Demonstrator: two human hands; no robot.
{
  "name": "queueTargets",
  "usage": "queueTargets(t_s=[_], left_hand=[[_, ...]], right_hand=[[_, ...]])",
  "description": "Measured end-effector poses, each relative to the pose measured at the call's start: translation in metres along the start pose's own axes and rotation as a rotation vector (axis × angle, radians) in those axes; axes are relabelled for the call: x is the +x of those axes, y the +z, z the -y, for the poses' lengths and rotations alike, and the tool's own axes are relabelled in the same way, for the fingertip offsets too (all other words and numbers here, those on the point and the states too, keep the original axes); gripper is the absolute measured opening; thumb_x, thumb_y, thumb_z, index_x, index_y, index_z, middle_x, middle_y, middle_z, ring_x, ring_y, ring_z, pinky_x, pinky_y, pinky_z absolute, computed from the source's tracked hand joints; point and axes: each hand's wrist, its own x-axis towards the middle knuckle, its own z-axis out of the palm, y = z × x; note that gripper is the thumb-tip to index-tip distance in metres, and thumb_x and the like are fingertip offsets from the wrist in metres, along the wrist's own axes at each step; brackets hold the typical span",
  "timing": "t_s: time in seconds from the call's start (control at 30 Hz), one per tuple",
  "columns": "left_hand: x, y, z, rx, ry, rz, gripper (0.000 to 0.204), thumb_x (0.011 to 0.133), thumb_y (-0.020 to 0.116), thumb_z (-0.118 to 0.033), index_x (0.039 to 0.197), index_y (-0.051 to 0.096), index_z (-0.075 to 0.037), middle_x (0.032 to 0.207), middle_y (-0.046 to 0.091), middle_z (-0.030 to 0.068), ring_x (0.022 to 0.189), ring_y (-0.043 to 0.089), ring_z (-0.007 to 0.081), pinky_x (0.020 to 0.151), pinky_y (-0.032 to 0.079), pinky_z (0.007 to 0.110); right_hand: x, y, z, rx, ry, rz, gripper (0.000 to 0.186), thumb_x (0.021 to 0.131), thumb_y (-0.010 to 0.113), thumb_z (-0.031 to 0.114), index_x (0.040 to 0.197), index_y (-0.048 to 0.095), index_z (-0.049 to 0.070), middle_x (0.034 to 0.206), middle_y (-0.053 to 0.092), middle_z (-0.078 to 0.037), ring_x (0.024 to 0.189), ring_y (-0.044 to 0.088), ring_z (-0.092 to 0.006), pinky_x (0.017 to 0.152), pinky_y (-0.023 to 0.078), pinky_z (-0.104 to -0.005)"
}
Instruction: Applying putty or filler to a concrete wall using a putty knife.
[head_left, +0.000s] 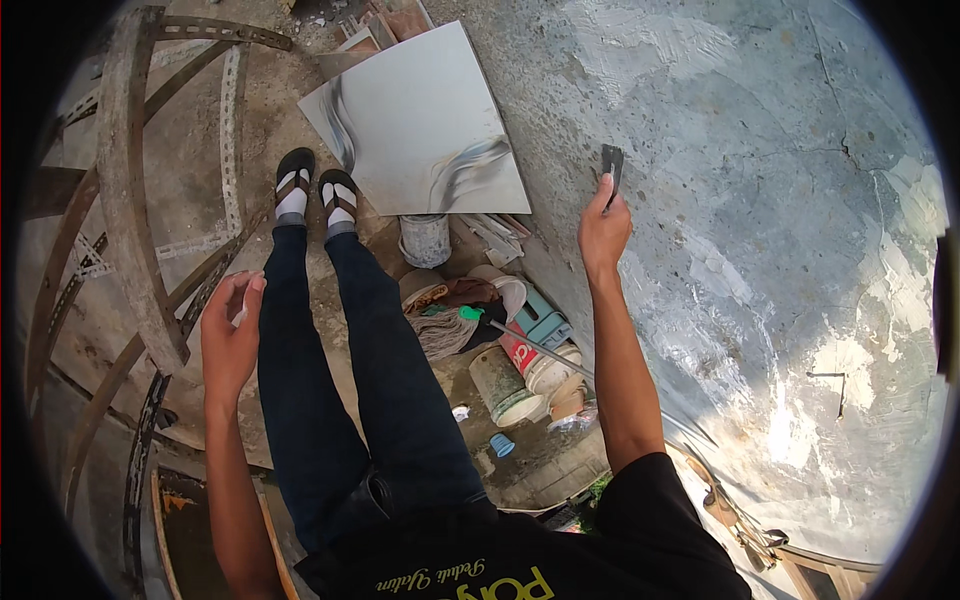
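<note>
My right hand (606, 235) is raised at the wall (700, 240), with fingers wrapped round a small dark scraper (613, 165). The scraper's flat end points away from me and lies close to the wall; whether it touches, I cannot tell. Grey, patchy plaster covers this wall, with white smears and a crack higher up. My left hand (232, 325) hangs beside my left leg. Its fingers are loosely curled, a gap shows between thumb and fingers, and I see nothing held in it.
A wooden and metal frame (135, 200) stands at left. Beyond my feet a large pale panel (420, 120) lies over stacked boards. Between my legs and the wall are a grey bucket (425, 242), a mop head (440, 332), a tipped pail (503, 385) and a blue cup (502, 445).
</note>
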Motion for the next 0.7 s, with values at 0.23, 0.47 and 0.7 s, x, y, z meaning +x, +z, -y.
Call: queueTargets(t_s=[0.23,0.47,0.7], left_hand=[[-0.009,-0.01,0.004,0.027,-0.039,0.007,0.028,0.098,0.057,-0.023,0.11,0.062,0.002,0.101,0.065,0.0071,0.096,0.06,0.0118,0.089,0.045,0.027],[-0.01,-0.005,0.004,0.065,-0.012,0.035,0.027,0.098,0.057,-0.022,0.11,0.062,0.002,0.102,0.065,0.0072,0.097,0.06,0.0124,0.091,0.044,0.027],[-0.014,-0.005,0.005,0.047,0.002,0.058,0.029,0.098,0.057,-0.023,0.111,0.062,0.002,0.102,0.065,0.0075,0.096,0.059,0.0126,0.091,0.044,0.027]], right_hand=[[0.0,0.01,0.019,0.024,0.001,-0.03,0.059,0.099,0.043,0.046,0.071,0.057,-0.005,0.062,0.056,-0.022,0.058,0.052,-0.0373,0.061,0.041,-0.0457],[0.005,0.006,0.027,0.026,0.025,0.009,0.056,0.099,0.042,0.043,0.075,0.06,-0.004,0.069,0.059,-0.027,0.07,0.057,-0.0475,0.065,0.042,-0.0501],[-0.007,-0.002,0.001,0.023,0.091,0.053,0.057,0.099,0.041,0.043,0.076,0.059,-0.006,0.071,0.059,-0.029,0.074,0.057,-0.0487,0.067,0.041,-0.0518]])
